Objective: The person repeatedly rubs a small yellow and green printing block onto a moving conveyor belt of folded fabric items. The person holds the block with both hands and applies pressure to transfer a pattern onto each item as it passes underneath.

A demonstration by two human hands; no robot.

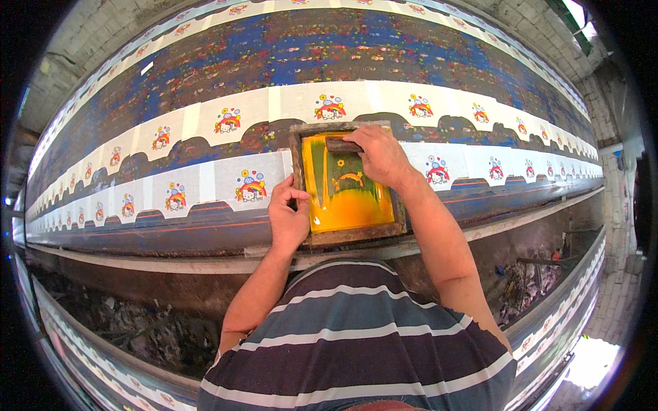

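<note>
A wooden-framed printing screen lies flat on the near row of white fabric pieces, its mesh smeared with yellow ink. A small arched motif shows through the mesh. My left hand is closed around the left side of the frame. My right hand grips a dark squeegee near the far end of the screen, inside the frame. The squeegee's right end is hidden under my fingers. Beside the screen lies a white fabric piece printed with a colourful rainbow and cartoon character.
The long table is dark and ink-spotted, with further rows of printed white pieces. A ledge runs along its near edge. Crumpled scraps lie below on the floor. Another table with printed pieces stands behind me.
</note>
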